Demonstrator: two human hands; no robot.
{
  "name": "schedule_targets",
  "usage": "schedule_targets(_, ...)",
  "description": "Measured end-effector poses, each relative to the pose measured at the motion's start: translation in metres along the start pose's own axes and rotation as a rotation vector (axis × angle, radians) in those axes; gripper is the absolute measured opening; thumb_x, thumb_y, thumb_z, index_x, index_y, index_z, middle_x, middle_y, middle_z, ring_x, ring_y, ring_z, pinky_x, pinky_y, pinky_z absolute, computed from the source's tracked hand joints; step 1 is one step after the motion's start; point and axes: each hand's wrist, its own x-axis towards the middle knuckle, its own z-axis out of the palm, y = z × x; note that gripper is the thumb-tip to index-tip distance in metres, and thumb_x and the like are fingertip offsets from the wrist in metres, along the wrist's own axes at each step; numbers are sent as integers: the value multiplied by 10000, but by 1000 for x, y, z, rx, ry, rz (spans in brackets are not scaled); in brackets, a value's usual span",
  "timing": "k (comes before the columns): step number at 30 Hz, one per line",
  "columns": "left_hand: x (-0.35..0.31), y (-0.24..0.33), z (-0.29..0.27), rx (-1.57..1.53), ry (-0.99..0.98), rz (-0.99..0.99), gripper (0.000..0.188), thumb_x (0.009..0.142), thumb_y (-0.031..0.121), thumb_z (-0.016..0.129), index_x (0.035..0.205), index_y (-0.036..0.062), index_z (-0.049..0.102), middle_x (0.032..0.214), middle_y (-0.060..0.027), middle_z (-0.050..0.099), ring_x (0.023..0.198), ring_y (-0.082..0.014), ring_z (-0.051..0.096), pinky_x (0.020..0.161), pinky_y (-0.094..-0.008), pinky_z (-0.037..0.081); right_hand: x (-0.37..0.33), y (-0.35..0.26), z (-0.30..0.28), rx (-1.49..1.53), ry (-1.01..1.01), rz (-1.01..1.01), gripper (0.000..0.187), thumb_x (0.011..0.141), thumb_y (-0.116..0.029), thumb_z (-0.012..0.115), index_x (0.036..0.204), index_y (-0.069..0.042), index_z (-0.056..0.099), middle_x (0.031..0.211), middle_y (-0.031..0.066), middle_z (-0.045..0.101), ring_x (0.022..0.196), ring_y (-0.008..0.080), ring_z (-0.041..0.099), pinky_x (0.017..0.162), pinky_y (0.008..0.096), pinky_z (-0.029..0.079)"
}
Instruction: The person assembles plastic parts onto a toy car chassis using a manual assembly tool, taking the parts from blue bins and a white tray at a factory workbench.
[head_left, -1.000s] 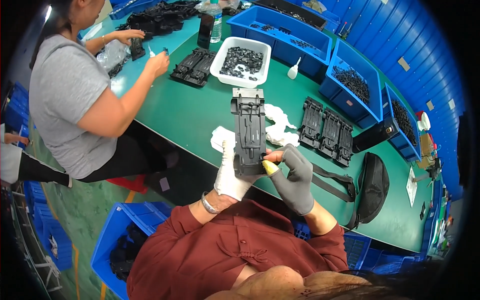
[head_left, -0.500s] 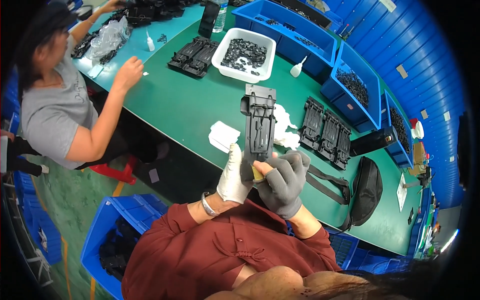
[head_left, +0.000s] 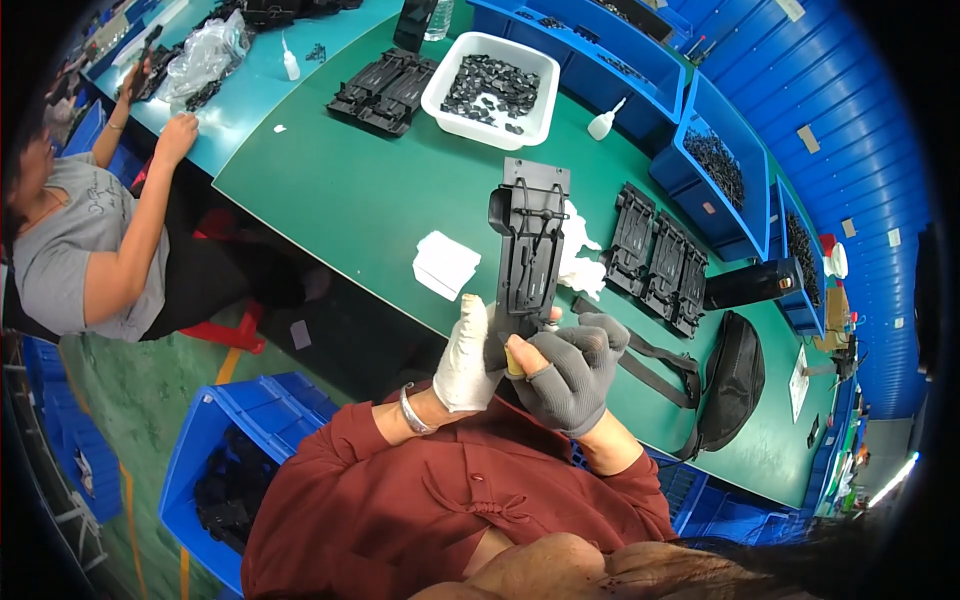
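Upright in front of me is a long black molded plastic part, with thin rods and clips along its face. My left hand, in a white glove, grips its lower end, thumb pointing up. My right hand, in a grey glove with a bare thumb tip, is closed on the same end. Something yellowish shows by the right thumb; I cannot make out what it is. The fingers behind the part are hidden. Beyond it lie a folded white cloth and a crumpled white cloth.
A white tub of small black pieces stands at the back. Similar black parts lie left and right. Blue bins line the far edge. A black bag and black cylinder sit right. A co-worker sits left.
My view has shifted slightly. Both hands keep their hold on the black part, with little movement. The co-worker has leaned back leftward, drawing the near hand away from my table.
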Motion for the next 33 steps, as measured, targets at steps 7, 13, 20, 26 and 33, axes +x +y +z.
schedule_targets(7,0,2,-1,-19,-33,-1,903,993,743,195,1427,16,508,1331,-114,624,1183,-206,605,1041,-368,477,-3,4,0,16,-13,-24,404,649,-159,785,1048,-151,718,910,-51,614,836,192,528,793,425,383)
schedule_targets(13,0,1,-1,24,-28,22,899,998,737,193,1425,12,510,1327,-112,624,1170,-199,608,1033,-366,480,-3,4,0,41,-9,-22,404,653,-171,786,1051,-148,721,919,-50,618,830,185,528,776,416,375)
schedule_targets(20,1,1,-4,35,-57,36,893,1002,731,189,1451,16,480,1353,-105,608,1200,-191,585,1043,-361,464,-7,6,1,14,18,-80,388,700,-221,745,1079,-142,733,965,-48,637,845,157,533,819,406,355)
schedule_targets(26,0,3,-3,95,-69,52,906,996,741,186,1464,16,464,1359,-106,604,1204,-189,577,1039,-359,460,-14,7,3,-25,47,-104,365,718,-246,736,1073,-166,741,979,-76,646,835,138,537,847,415,323)
schedule_targets(33,-2,2,0,106,-65,57,919,987,754,198,1459,13,466,1365,-100,596,1208,-184,571,1030,-354,459,-17,7,2,-42,69,-123,358,725,-257,734,1073,-172,740,976,-78,650,844,134,539,817,409,302)
